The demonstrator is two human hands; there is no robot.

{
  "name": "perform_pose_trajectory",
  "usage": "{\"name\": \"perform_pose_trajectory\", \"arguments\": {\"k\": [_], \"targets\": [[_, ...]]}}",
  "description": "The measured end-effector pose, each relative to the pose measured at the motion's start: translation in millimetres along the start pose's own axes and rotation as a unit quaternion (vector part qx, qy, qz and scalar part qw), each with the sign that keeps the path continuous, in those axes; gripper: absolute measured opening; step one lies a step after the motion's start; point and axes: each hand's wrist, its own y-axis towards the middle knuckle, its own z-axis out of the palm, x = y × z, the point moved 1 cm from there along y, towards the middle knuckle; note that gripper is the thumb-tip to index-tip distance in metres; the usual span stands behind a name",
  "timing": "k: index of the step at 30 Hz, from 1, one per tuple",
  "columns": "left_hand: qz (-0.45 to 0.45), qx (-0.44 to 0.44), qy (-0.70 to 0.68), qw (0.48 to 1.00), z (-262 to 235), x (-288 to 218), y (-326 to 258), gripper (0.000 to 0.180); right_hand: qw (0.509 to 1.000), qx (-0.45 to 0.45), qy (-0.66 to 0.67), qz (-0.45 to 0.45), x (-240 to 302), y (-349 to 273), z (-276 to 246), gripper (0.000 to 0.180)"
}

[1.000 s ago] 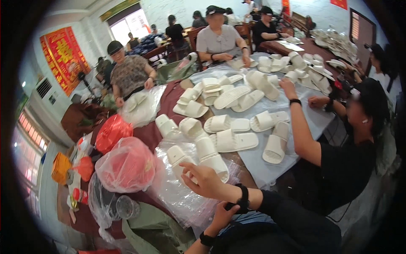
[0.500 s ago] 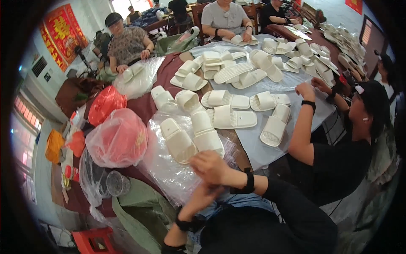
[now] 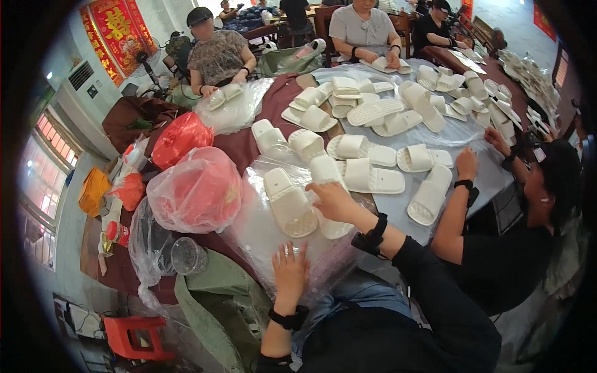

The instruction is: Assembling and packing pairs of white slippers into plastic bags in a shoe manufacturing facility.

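My right hand (image 3: 333, 200) lies over a white slipper (image 3: 324, 171), fingers curled on its strap side. A second white slipper (image 3: 289, 202) lies just left of it, sole down. Both rest on a stack of clear plastic bags (image 3: 258, 233) at the near edge of the dark red table (image 3: 239, 146). My left hand (image 3: 290, 271) presses flat on the plastic with fingers spread, holding nothing. Black bands sit on both my wrists.
Clear bags with red contents (image 3: 196, 189) and a red bag (image 3: 179, 137) sit to the left, with a clear plastic cup (image 3: 186, 255) below. Several white slippers (image 3: 367, 177) cover a pale sheet beyond. A person in black (image 3: 510, 255) works at my right; others sit across.
My right hand has come down onto the slipper. My left hand slid out from under my right arm and spread flat on the plastic. The view has tipped lower.
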Motion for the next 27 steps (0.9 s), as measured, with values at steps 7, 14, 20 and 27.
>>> {"name": "perform_pose_trajectory", "arguments": {"k": [7,14,20,27], "targets": [[-0.015,-0.009,0.014,1.000,11,1,-8,0.045,0.991,0.106,-0.079,0.033,4,32,15,0.050],[-0.022,0.004,0.003,1.000,16,-1,-8,0.049,0.985,0.124,0.118,0.012,17,22,2,0.039],[-0.059,-0.001,-0.085,0.995,17,15,-9,0.050,0.886,-0.030,0.420,0.196,64,-59,-52,0.020],[-0.010,-0.030,-0.363,0.931,-17,33,20,0.052,0.534,0.059,0.763,0.359,77,-153,-65,0.024]]}}
